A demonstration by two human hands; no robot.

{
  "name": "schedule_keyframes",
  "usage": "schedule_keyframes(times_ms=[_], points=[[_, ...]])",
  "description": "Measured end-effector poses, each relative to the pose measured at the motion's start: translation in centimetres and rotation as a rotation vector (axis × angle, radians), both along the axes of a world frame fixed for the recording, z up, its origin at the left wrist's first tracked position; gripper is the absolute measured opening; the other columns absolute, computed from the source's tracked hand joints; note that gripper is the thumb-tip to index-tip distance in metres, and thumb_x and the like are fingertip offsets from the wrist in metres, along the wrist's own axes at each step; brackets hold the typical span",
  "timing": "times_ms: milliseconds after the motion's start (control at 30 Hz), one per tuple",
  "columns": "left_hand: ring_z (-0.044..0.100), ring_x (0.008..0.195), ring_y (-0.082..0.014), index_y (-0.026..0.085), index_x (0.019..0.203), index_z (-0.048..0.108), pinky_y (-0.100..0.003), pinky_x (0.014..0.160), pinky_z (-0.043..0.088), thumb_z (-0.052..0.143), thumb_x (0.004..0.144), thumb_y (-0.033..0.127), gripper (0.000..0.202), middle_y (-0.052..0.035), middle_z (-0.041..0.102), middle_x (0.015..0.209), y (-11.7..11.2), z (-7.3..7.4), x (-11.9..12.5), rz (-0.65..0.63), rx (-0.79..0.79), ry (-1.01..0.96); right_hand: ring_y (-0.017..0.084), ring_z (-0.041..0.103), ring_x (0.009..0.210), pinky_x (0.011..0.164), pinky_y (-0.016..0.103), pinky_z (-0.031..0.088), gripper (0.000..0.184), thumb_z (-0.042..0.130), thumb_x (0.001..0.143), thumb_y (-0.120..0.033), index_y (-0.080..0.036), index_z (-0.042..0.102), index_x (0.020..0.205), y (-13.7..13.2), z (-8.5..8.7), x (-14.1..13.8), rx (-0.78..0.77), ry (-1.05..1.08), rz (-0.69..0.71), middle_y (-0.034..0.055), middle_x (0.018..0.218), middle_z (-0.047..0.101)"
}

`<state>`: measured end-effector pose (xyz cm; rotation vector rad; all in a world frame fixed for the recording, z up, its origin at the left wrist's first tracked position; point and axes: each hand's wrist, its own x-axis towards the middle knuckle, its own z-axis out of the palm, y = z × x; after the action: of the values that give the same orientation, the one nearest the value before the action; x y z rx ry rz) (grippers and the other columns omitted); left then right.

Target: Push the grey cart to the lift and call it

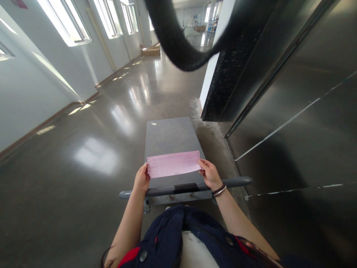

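Stretched between my two hands is a pink paper form (174,164) with punched holes along its short edges and faint print on its face. My left hand (142,178) pinches its left end, and my right hand (209,173) pinches the right end between thumb and fingers. The sheet is held above a grey platform cart (173,134), near the cart's push handle (161,191), which has a black band at its middle. Whether my wrists rest on the handle I cannot tell. A dark bracelet and a silver one circle my right wrist.
A small white scrap (153,124) lies on the cart's far left corner. Shiny metal doors (290,111) with a dark frame stand close on the right. A windowed white wall (55,74) runs along the left, with a brown box (151,51) farther off. A black strap (184,61) crosses the top.
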<state>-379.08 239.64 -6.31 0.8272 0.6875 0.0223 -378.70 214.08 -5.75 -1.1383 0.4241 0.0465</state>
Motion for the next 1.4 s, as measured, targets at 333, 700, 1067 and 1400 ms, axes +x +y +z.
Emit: schedule_keyframes(times_ms=[333,700,1067,1400], points=[[0.058,0.056,-0.0108,0.008,0.079,0.06,-0.021,0.051,0.048,0.046,0.084,0.009,0.015,-0.0043,0.063,0.069,0.2,-0.3,0.0,-0.02,-0.003,-0.013,0.002,0.031,0.041,0.036,0.016,0.021,0.04,0.079,0.042,-0.039,-0.012,0.062,0.067,0.0,0.0,0.1,-0.001,-0.007,0.003,-0.0026,0.052,0.049],[0.059,0.057,-0.0113,0.009,0.078,0.061,-0.021,0.053,0.05,0.049,0.083,0.012,0.013,-0.0058,0.064,0.072,0.2,-0.5,0.0,-0.025,0.0,-0.012,0.003,0.03,0.042,0.037,0.017,0.02,0.038,0.078,0.043,-0.039,-0.013,0.062,0.066,0.1,0.2,0.0,-0.013,-0.013,0.011,-0.0025,0.052,0.049],[0.059,0.057,-0.0116,0.009,0.077,0.06,-0.021,0.052,0.05,0.048,0.085,0.012,0.015,-0.0062,0.063,0.072,0.1,-0.4,0.0,-0.019,-0.006,-0.004,0.004,0.031,0.042,0.037,0.017,0.021,0.04,0.077,0.044,-0.039,-0.013,0.063,0.07,-0.1,-0.2,0.0,-0.012,-0.012,0.011,-0.0021,0.054,0.05],[0.058,0.056,-0.0108,0.008,0.079,0.061,-0.02,0.05,0.048,0.048,0.084,0.011,0.014,-0.005,0.063,0.071,0.1,-0.5,0.0,-0.022,0.007,-0.005,0.003,0.031,0.041,0.037,0.017,0.021,0.038,0.078,0.045,-0.039,-0.013,0.062,0.068,0.0,-0.3,0.0,-0.008,-0.018,0.02,-0.0025,0.053,0.049]])
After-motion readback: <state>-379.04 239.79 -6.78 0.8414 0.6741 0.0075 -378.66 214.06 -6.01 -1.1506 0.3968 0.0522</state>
